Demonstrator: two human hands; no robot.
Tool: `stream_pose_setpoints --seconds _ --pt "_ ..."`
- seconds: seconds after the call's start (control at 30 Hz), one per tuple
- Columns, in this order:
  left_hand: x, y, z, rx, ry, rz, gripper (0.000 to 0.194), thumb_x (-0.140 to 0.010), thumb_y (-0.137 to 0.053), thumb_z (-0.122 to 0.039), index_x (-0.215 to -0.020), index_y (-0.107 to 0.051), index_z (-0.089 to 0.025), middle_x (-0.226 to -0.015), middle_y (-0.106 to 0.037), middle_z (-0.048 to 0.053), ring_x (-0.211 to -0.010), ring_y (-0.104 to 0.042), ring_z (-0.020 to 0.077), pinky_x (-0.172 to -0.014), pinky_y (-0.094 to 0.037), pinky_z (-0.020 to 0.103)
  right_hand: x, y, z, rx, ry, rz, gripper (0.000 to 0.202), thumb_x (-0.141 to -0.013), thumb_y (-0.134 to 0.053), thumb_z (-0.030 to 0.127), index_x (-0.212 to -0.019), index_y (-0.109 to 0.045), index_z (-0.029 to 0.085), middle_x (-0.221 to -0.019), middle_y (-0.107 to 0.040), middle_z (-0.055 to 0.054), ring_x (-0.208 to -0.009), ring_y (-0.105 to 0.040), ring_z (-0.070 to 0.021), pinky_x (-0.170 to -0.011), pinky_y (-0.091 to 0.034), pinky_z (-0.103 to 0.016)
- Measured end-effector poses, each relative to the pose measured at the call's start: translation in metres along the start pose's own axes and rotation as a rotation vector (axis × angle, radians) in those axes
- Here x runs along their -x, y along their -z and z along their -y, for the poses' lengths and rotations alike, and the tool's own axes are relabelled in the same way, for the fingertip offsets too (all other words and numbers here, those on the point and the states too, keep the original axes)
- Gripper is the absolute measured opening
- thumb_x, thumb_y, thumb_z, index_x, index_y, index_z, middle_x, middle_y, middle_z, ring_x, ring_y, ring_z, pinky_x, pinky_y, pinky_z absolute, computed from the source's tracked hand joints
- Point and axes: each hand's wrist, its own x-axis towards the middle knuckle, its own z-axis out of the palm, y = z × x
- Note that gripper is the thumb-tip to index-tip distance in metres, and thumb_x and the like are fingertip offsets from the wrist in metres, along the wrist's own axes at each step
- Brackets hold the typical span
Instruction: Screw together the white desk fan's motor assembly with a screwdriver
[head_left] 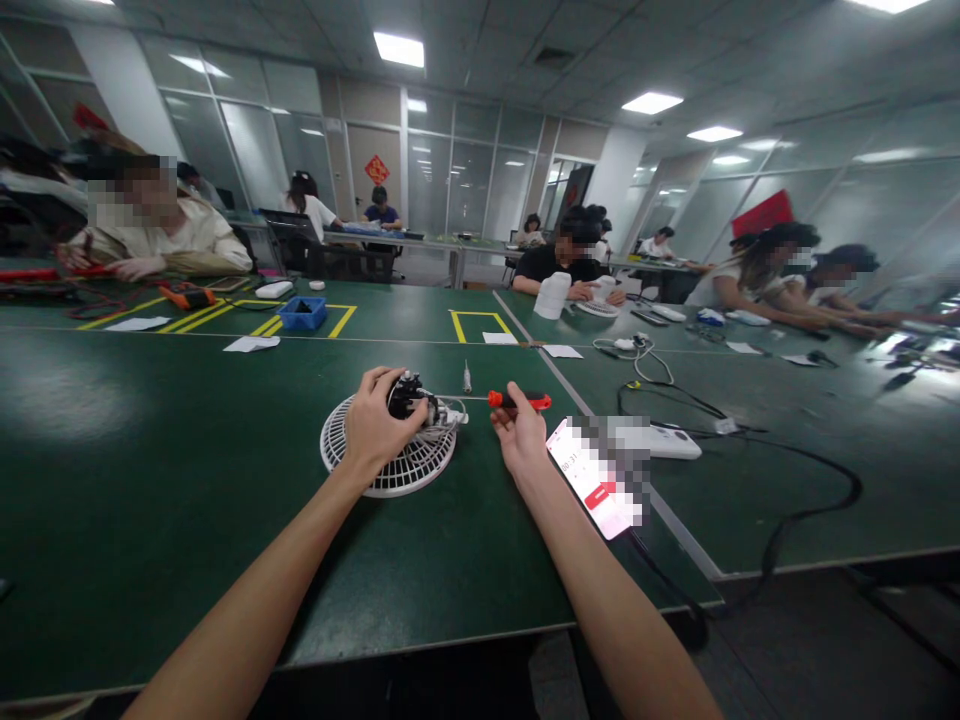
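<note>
A round white fan grille (409, 470) lies on the green table with a black motor part (405, 394) and pale wires on top. My left hand (379, 425) is closed round the motor part from the left. My right hand (519, 430) grips a red and black screwdriver (517, 400), whose shaft points left and reaches the motor's right side; whether the tip touches a screw is too small to tell. Behind the shaft, a small slender object (467, 378) lies on the table.
Right of my right hand lies a lit phone (592, 480), beside a white power strip (667, 441) with black cables. A blue bin (302, 312) and paper slips stand farther back. People sit across the table.
</note>
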Motion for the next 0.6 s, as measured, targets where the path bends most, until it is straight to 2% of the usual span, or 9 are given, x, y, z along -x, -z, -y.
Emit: stream_pose_setpoints --seconds 0.1,0.2,0.3,0.43,0.53,0.6 --pt "-0.0001 0.0004 -0.0006 -0.001 -0.012 -0.007 0.051 -0.081 -0.072 -0.046 -0.124 -0.068 -0.019 -0.128 -0.065 0.011 -0.11 -0.068 0.0274 -0.099 -0.059 0.046 -0.0016 0.0016 -0.0012 -0.007 -0.028 0.019 0.015 -0.082 -0.071 0.023 -0.077 -0.057 0.023 -0.058 -0.065 0.005 -0.053 -0.062 -0.0112 -0.056 -0.056 -0.022" --pt "-0.0003 0.0012 -0.001 0.002 -0.018 -0.007 0.051 -0.08 -0.072 -0.044 -0.124 -0.068 -0.019 -0.128 -0.065 0.011 -0.109 -0.068 0.0272 -0.098 -0.059 0.046 -0.0035 0.0026 0.0003 -0.068 -0.07 0.059 0.013 -0.08 -0.063 0.016 -0.074 -0.054 0.022 -0.066 -0.069 0.004 -0.062 -0.068 -0.0126 -0.065 -0.061 -0.026" --pt "-0.0005 0.0021 -0.001 0.003 -0.02 -0.002 0.052 -0.079 -0.072 -0.043 -0.124 -0.068 -0.018 -0.128 -0.065 0.012 -0.109 -0.068 0.0276 -0.098 -0.06 0.047 -0.004 0.0018 0.0012 -0.082 -0.056 0.069 0.018 -0.076 -0.065 0.008 -0.076 -0.054 0.022 -0.07 -0.072 0.003 -0.066 -0.072 -0.0125 -0.071 -0.062 -0.026" --pt "-0.0007 0.0026 -0.0007 -0.002 -0.026 -0.003 0.053 -0.081 -0.071 -0.046 -0.125 -0.068 -0.017 -0.128 -0.066 0.012 -0.11 -0.068 0.0279 -0.098 -0.06 0.047 -0.0024 0.0002 0.0006 -0.018 0.029 0.054 0.029 -0.074 -0.08 0.013 -0.086 -0.054 0.023 -0.065 -0.07 0.005 -0.061 -0.071 -0.0132 -0.062 -0.058 -0.022" --pt "-0.0008 0.0022 -0.0006 -0.007 -0.026 -0.001 0.053 -0.082 -0.071 -0.048 -0.125 -0.068 -0.017 -0.128 -0.066 0.012 -0.109 -0.069 0.0276 -0.099 -0.06 0.047 -0.002 0.0007 0.0009 0.008 0.024 0.038 0.026 -0.079 -0.078 0.019 -0.086 -0.054 0.023 -0.063 -0.069 0.004 -0.057 -0.068 -0.0123 -0.055 -0.055 -0.02" --pt "-0.0007 0.0019 -0.0006 -0.007 -0.028 -0.007 0.053 -0.082 -0.071 -0.048 -0.125 -0.068 -0.018 -0.128 -0.066 0.012 -0.109 -0.069 0.0274 -0.1 -0.059 0.048 -0.0028 0.0018 0.0017 -0.003 -0.008 0.051 0.02 -0.083 -0.074 0.02 -0.082 -0.055 0.023 -0.062 -0.068 0.005 -0.058 -0.068 -0.0122 -0.057 -0.057 -0.021"
